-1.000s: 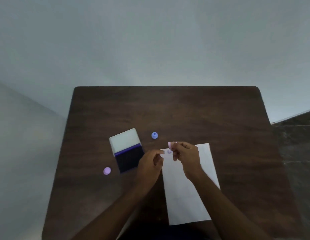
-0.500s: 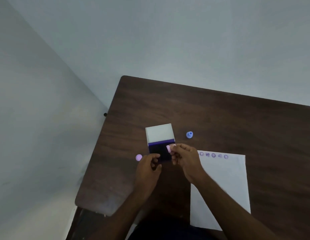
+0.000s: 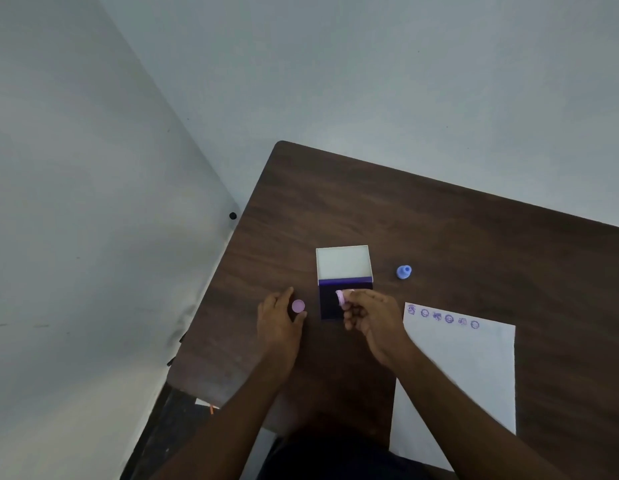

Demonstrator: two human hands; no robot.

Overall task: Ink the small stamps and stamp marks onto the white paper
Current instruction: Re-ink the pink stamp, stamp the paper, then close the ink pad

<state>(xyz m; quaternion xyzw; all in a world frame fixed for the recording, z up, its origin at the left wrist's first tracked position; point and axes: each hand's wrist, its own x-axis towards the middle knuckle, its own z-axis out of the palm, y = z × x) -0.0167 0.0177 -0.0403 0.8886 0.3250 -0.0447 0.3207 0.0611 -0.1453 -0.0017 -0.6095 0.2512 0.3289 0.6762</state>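
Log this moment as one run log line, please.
step: inking | right hand: holds pink stamp on ink pad | left hand: beside pink cap | white paper: one row of marks

We count three small stamps: one pink stamp [image 3: 340, 298] at the right hand [image 3: 374, 323], one pink stamp [image 3: 298, 306] by the left hand [image 3: 278, 323], one blue stamp [image 3: 404, 272]. One ink pad [image 3: 330, 304] (lid open), one white paper [image 3: 464, 368], six stamped marks [image 3: 443, 317].

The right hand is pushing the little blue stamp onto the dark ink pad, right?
Not quite. The head view shows the right hand pressing a small pink stamp onto the dark ink pad. The little blue stamp stands alone on the brown wooden table.
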